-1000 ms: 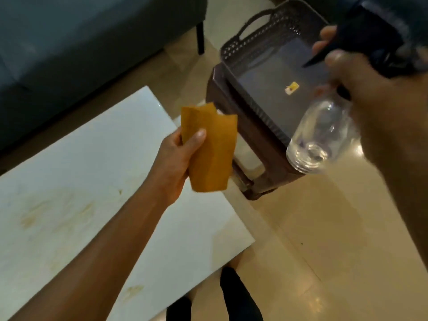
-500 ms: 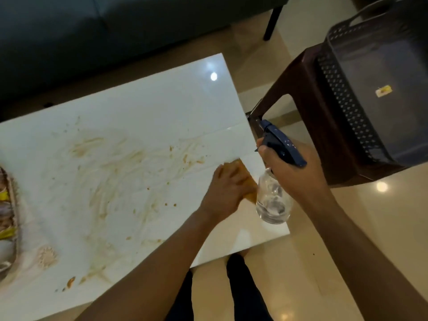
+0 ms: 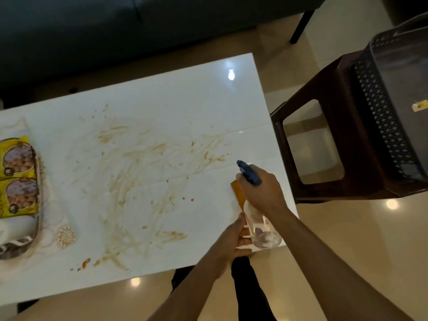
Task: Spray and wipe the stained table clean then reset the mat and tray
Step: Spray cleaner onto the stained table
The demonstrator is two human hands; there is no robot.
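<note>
Brown smeared stains (image 3: 143, 172) cover the middle of the white glossy table (image 3: 176, 107). My right hand (image 3: 264, 191) grips a clear spray bottle (image 3: 261, 230) over the table's near right corner, its blue spray head (image 3: 249, 174) pointing left at the stains. An orange cloth (image 3: 238, 193) lies on the table under that hand, mostly hidden by hand and bottle. My left hand (image 3: 231, 244) is at the table's near edge, thumb on the cloth's near end, fingers reaching below the bottle. A woven tray (image 3: 38, 205) with yellow snack packets (image 3: 18, 177) sits on a patterned mat (image 3: 64, 237) at the far left.
A brown plastic stool (image 3: 342, 172) stands just right of the table and carries a dark perforated basket (image 3: 379, 126). A dark sofa (image 3: 115, 31) runs along the far side. My legs (image 3: 250, 286) are below the table's near edge, on the shiny tiled floor.
My view has swung left onto the whole table. The left hand drew back to the near edge, uncovering the cloth. The bottle now hangs over the table corner.
</note>
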